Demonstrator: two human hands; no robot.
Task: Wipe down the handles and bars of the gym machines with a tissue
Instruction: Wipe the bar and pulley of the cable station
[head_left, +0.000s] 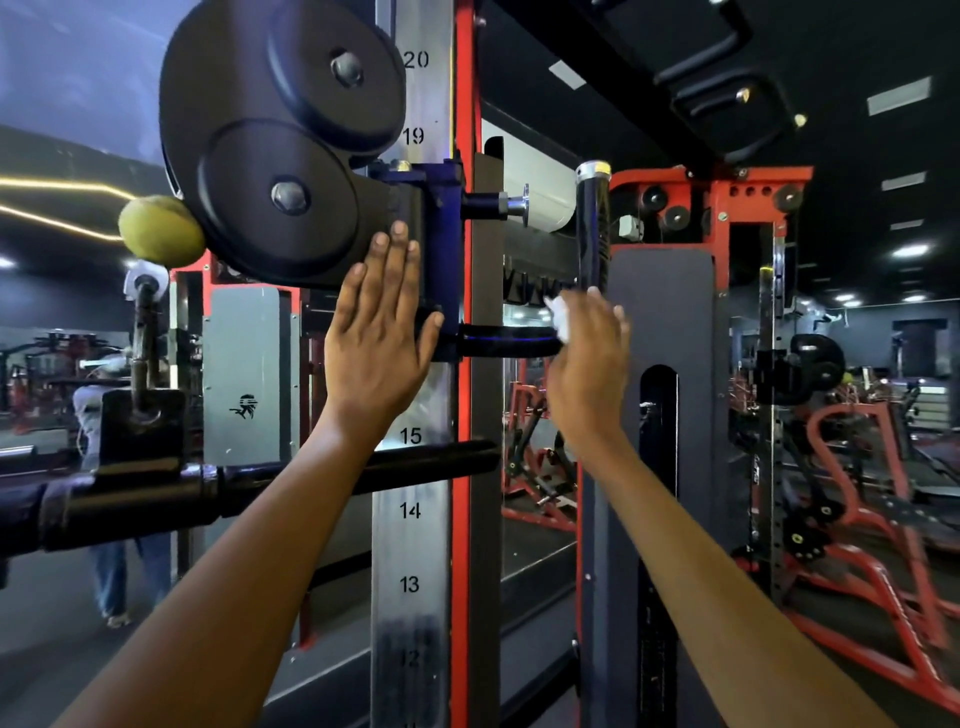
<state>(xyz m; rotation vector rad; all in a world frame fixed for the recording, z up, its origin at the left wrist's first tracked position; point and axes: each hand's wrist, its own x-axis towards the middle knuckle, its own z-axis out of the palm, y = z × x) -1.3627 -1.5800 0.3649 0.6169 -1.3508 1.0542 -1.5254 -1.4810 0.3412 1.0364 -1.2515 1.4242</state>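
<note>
My left hand (379, 332) lies flat with straight fingers against the black pulley housing (270, 156) and the blue carriage (441, 218) on the numbered steel upright (410, 545). A short black L-shaped handle (511, 340) sticks out rightward from the carriage, then turns up as a vertical black grip (592, 228) with a chrome cap. My right hand (589, 358) grips a crumpled white tissue (560, 314) and wraps it round the handle at its bend.
A long black bar (311, 475) crosses horizontally below my left forearm. A yellow-green ball (161, 234) hangs beside the pulley housing at left. Red frame posts (462, 415) and grey panels stand behind. More red machines fill the floor at right. A person stands at far left.
</note>
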